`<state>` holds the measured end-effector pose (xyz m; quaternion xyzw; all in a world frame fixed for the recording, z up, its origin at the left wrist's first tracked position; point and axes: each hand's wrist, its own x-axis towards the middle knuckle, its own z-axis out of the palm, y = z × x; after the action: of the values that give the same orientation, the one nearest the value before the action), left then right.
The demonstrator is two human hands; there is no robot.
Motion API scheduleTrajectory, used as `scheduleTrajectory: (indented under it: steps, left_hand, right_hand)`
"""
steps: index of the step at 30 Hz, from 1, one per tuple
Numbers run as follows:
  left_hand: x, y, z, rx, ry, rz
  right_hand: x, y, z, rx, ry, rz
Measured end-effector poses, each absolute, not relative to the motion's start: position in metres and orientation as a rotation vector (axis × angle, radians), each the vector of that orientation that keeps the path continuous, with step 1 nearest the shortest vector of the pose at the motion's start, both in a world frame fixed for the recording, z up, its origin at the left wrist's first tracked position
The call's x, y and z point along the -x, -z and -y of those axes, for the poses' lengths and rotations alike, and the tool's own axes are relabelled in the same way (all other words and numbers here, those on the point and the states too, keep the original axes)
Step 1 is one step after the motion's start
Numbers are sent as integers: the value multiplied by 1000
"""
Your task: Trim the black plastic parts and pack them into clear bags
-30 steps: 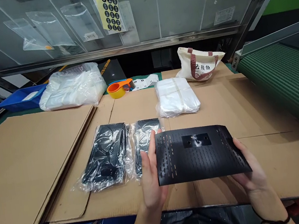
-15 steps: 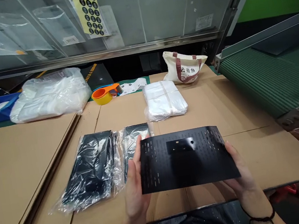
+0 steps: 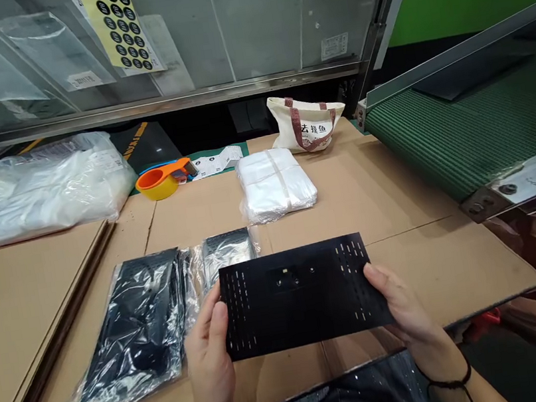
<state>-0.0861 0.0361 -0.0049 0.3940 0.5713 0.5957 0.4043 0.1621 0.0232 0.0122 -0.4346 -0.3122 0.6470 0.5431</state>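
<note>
A black perforated panel [image 3: 299, 310] is held up in front of me, tilted towards my view, with rows of small slots near both ends and a few holes in its upper middle. My left hand [image 3: 211, 344] grips its left edge, thumb on the face. On the opposite edge my right hand [image 3: 400, 295] is closed the same way; its fingers behind the panel are hidden. To the left lie black panels in clear plastic bags [image 3: 133, 328]. Another bagged dark piece [image 3: 227, 247] lies partly behind the held panel.
A bundle of clear bags [image 3: 275, 183], an orange tape dispenser [image 3: 164, 179] and a cream tote [image 3: 307, 124] stand at the back of the cardboard-covered table [image 3: 400, 208]. A green conveyor [image 3: 464, 131] runs along the right. Stacked cardboard [image 3: 24, 291] borders the left.
My view has turned to the right, so the surroundings shift left. The panel has changed tilt, its right side now higher. Both hands keep their grip on it.
</note>
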Motion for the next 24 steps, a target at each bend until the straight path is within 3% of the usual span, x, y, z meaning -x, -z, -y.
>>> scheduleTrajectory:
  steps: [3, 6, 9, 11, 15, 24]
  left_hand:
    - [87, 2, -36, -1222, -1520, -1450]
    - [77, -9, -36, -1298, -1577, -1364]
    - [63, -17, -33, -1108, -1640, -1273]
    - [54, -18, -29, -971, -1679, -1232]
    - [42, -18, -23, -885, -1742, -1168]
    - [36, -18, -22, -848, -1748, -1193]
  right_hand:
    - [-165, -15, -23, 1086, -1287, 1178]
    - [-169, -16, -24, 1051, -764, 1636]
    - [-170, -12, -25, 1040, -245, 1784]
    - [-168, -8, -25, 1131, -76, 1763]
    - [-163, 0, -23, 1285, -74, 1714]
    - [-159, 4, -19, 1225, -434, 1575]
